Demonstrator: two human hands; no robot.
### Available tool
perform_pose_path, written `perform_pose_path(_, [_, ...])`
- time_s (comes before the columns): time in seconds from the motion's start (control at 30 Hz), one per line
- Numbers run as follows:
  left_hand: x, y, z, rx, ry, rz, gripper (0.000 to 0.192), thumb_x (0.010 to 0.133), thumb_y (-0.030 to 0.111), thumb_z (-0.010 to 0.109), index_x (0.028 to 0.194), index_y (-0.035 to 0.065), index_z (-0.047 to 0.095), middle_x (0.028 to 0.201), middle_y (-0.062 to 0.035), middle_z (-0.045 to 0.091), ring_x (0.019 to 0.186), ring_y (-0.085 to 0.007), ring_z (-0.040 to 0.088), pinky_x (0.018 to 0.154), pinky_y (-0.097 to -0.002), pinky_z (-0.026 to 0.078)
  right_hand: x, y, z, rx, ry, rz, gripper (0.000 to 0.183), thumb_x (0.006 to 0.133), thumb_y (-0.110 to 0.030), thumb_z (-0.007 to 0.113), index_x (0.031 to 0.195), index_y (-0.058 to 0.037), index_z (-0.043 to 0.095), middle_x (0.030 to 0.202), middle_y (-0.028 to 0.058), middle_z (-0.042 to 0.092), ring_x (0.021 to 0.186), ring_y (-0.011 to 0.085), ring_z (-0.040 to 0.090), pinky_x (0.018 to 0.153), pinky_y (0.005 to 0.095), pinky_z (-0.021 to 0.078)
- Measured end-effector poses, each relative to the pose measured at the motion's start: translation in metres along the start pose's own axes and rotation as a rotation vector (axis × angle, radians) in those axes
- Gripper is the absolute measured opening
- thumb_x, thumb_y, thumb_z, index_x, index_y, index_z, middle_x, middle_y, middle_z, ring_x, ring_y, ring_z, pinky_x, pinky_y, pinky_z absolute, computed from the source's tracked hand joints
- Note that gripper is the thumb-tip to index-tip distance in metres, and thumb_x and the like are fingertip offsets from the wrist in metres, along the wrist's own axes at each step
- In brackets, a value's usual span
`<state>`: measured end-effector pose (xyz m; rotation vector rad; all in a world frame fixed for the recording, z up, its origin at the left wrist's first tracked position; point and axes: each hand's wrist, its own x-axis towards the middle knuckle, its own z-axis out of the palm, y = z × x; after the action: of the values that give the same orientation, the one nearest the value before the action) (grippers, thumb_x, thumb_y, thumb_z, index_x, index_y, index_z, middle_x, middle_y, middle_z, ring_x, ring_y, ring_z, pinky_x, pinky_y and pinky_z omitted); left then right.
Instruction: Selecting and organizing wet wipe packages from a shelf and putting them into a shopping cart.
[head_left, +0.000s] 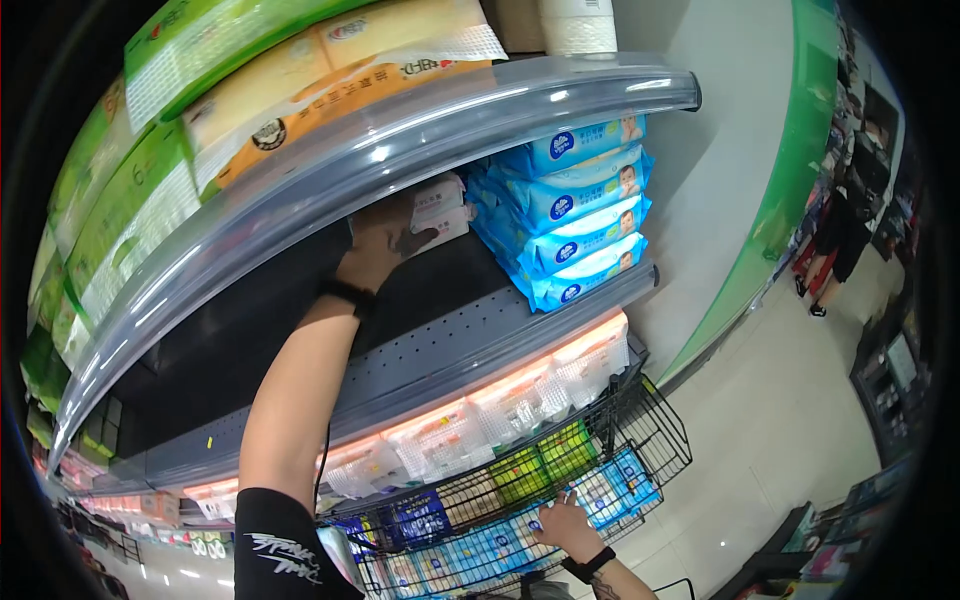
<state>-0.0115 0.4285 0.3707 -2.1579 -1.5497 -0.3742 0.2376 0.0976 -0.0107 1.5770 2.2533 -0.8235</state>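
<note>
My left hand (382, 236) reaches deep into a dark metal shelf (442, 300). It lies against a small stack of pink-and-white soft packs (439, 214), with its thumb along their near side. Shadow hides the other fingers, so I cannot tell whether it grips them. Just right of those packs rises a stack of blue wet-wipe packs (585, 199). Lower down, my right hand (566, 529) has its fingers curled over the rim of a black wire basket (671, 435). Inside the basket are rows of blue-and-white packs (491, 544), green packs (544, 461) and dark blue packs (416, 517).
Above my left arm curves the upper shelf's clear front rail (375, 154), carrying orange tissue packs (337, 82) and green ones (150, 180). Clear-wrapped packs (442, 442) line the shelf below. A person (844, 232) stands in the aisle at the right.
</note>
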Motion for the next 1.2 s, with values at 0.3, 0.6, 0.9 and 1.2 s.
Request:
perform_pose_path(0.3, [-0.313,0.034,-0.07,-0.47,0.234,-0.099,0.033,0.079,0.007,0.073,0.111,0.0037,0.066,0.11,-0.0149,0.06,0.107,-0.0355,0.056,0.094,-0.0449,0.042,-0.003,-0.027,0.01,-0.335,0.012,0.05,0.064,0.086,-0.055,0.068,0.124,-0.0027,0.069,0.141,0.0443,0.046,0.129,0.06,0.048,0.092,0.0596,0.0551])
perform_pose_path(0.6, [-0.701,-0.018,-0.046,-0.374,0.338,-1.177,0.015,0.094,-0.001,0.058,0.105,0.0014,0.066,0.096,-0.0142,0.07,0.083,-0.0262,0.067,0.075,-0.0353,0.053,0.0,-0.175,-0.012,0.081,-0.026,-0.509,0.053,0.096,-0.041,0.064,0.125,0.0033,0.062,0.109,0.0233,0.071,0.099,0.0426,0.069,0.085,0.0485,0.0564])
perform_pose_path(0.9, [-0.754,0.016,-0.012,-0.564,0.05,-1.039,0.034,0.088,-0.008,0.053,0.119,0.0015,0.062,0.116,-0.0202,0.063,0.109,-0.0389,0.06,0.093,-0.0419,0.05,0.023,-0.341,0.098,0.789,-0.542,-0.412,0.054,0.096,-0.04,0.068,0.123,0.0054,0.061,0.105,0.0197,0.072,0.084,0.0227,0.074,0.069,0.0367,0.0586])
perform_pose_path(1.2, [-0.772,-0.008,-0.022,-0.82,0.137,-1.08,0.028,0.091,-0.007,0.054,0.117,-0.0001,0.062,0.108,-0.0192,0.063,0.09,-0.0311,0.065,0.08,-0.037,0.054,0.031,-0.385,0.134,0.386,-0.332,-0.38,0.041,0.095,-0.041,0.067,0.093,-0.0008,0.075,0.074,0.0119,0.072,0.067,0.0204,0.071,0.064,0.0371,0.0544])
